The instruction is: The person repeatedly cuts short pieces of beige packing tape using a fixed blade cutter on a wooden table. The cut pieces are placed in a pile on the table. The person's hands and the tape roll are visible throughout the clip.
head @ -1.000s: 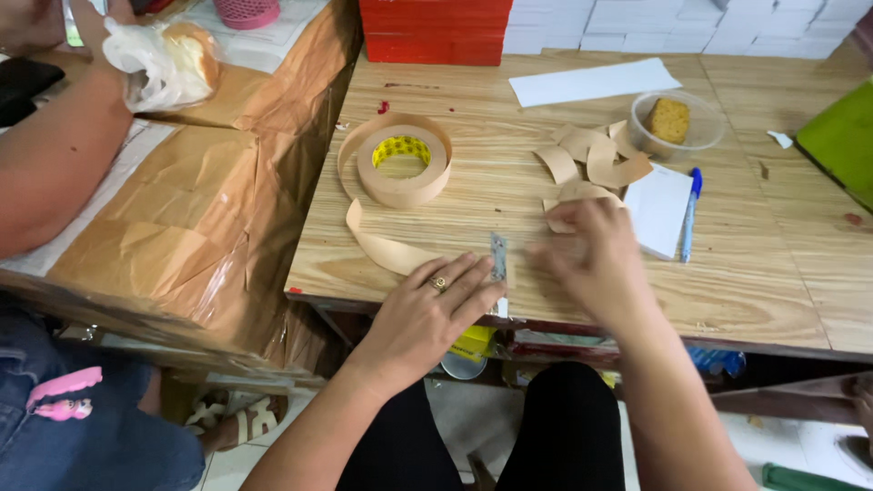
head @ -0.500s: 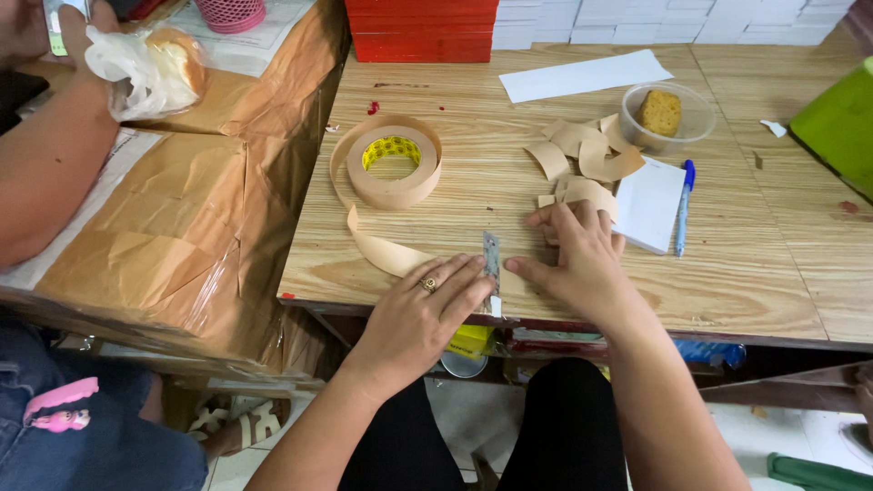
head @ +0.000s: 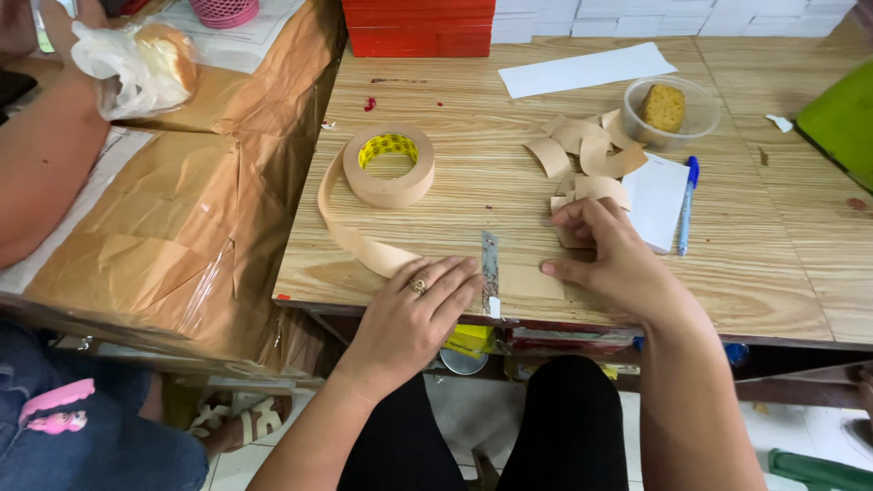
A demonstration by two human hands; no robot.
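Your left hand (head: 420, 305) lies flat, fingers together, pinning brown paper tape strip (head: 364, 245) at surface's 6 o'clock edge; right hand (head: 607, 256) spread, pressing cut tape piece (head: 530, 282) beside thin metal blade (head: 490, 265).

Bright, even light falls from above, with soft, short shadows. Focus is sharp throughout (edges bow slightly outward).

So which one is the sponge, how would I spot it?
Start at the wooden table and look to its far right side, beside the white paper strip. There sits a clear plastic bowl; the sponge is the yellow-brown block inside it, unlike the flat tan tape pieces nearby.
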